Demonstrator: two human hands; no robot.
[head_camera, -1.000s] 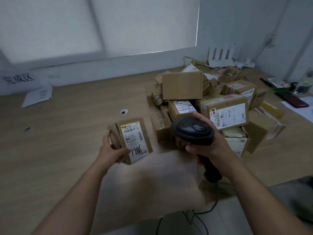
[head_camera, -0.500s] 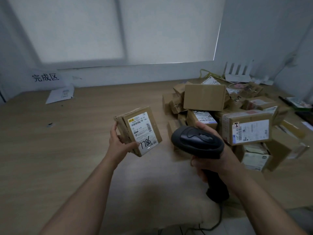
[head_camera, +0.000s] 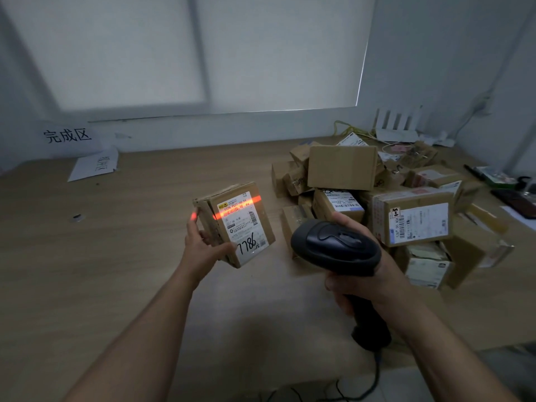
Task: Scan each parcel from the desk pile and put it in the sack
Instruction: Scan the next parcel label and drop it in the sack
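Between the thumb and fingers of the left hand (head_camera: 203, 245): one small cardboard parcel (head_camera: 246, 204), gripped and held up off the desk (head_camera: 116, 256), tilted, label facing the person. Thumb lies across the lower label beside the handwritten "7786". Fingers wrap the parcel's far left edge, spread to about the box's thickness. One fingertip glows red.

Red scan line (head_camera: 251, 202) runs slanted across the top of the label, over the barcode.

Right hand (head_camera: 365, 280): fingers curled tightly round the handle of a black barcode scanner (head_camera: 336, 248), head aimed at the parcel. Trigger finger hidden under the head; cannot tell if it is pressed. Scanner and parcel are apart, with a clear gap between them. Cord (head_camera: 374, 381) drops from the handle base past the desk's near edge.

Just beyond the right fingers: parcel pile (head_camera: 406, 216), stacked unevenly, close behind the scanner. Left of the left fingers: open wood running to the wall, with a white sheet (head_camera: 95, 166) at the far edge.
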